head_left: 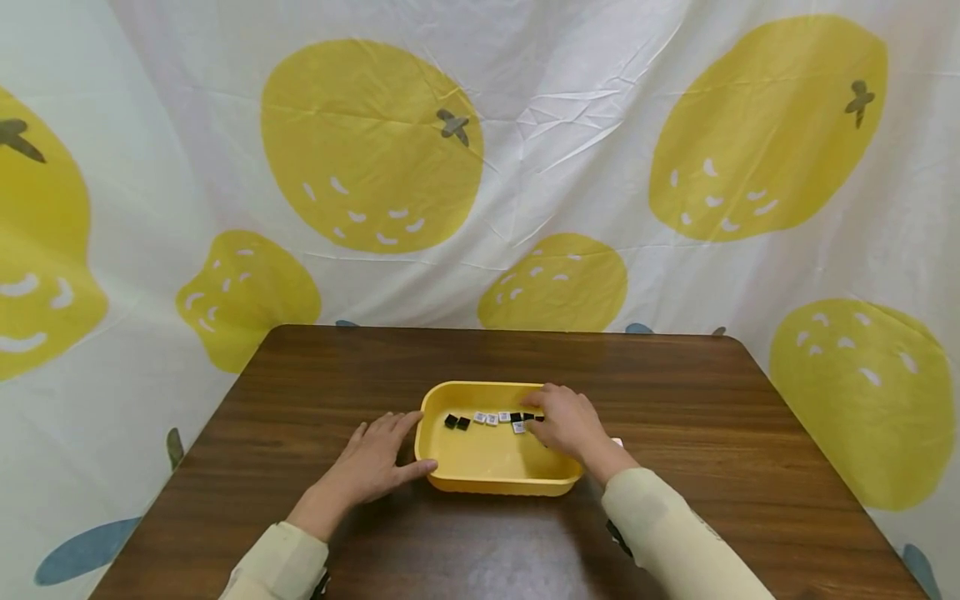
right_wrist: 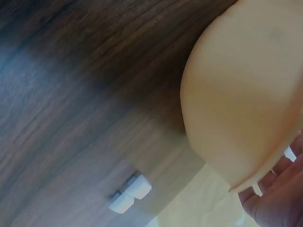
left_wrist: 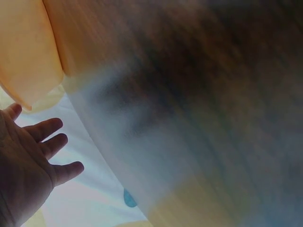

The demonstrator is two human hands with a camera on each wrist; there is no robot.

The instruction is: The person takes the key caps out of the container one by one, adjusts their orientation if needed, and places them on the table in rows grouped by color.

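A yellow plastic tray (head_left: 487,486) stands on the table, with small square black tiles (head_left: 457,422) and white tiles (head_left: 486,418) in a loose row along its far half. My left hand (head_left: 375,457) rests at the tray's left end, thumb and fingers spread, fingertips right at the rim. In the left wrist view its fingers are apart and the palm holds nothing. Over the tray's right end reaches my right hand (head_left: 567,423), thumb and fingers around the right end of the row. I cannot tell whether it pinches a tile.
Two small white blocks with dark undersides (right_wrist: 130,194) lie on the table just right of the tray, partly behind my right wrist in the head view. A dark wooden table (head_left: 360,358) extends around the tray. A lemon-print curtain (head_left: 570,183) hangs behind its far edge.
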